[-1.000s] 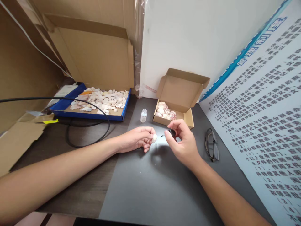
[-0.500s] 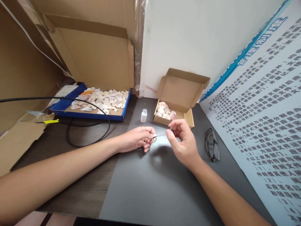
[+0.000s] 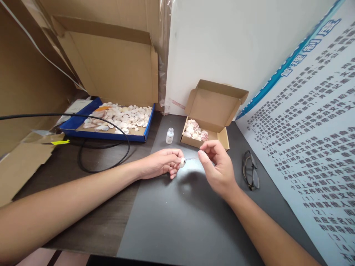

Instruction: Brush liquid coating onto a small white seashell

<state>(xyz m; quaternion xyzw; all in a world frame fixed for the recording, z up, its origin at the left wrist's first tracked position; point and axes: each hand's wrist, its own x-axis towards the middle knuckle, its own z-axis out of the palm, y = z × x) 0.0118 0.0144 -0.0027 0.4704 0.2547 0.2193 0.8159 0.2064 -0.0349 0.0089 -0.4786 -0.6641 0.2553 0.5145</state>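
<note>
Mid-frame, just above the table [image 3: 177,221]: left hand [image 3: 159,168] pinching a small white shell [image 3: 182,162]; right hand [image 3: 217,166] pinching a thin brush [image 3: 191,159], tip touching the shell. Dabbing step, likely; needs tiny, steady strokes next.

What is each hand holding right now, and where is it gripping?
The left hand pinches a small white shell by its edge at the fingertips. The right hand holds a thin brush by its handle end, tip touching the shell.
</note>
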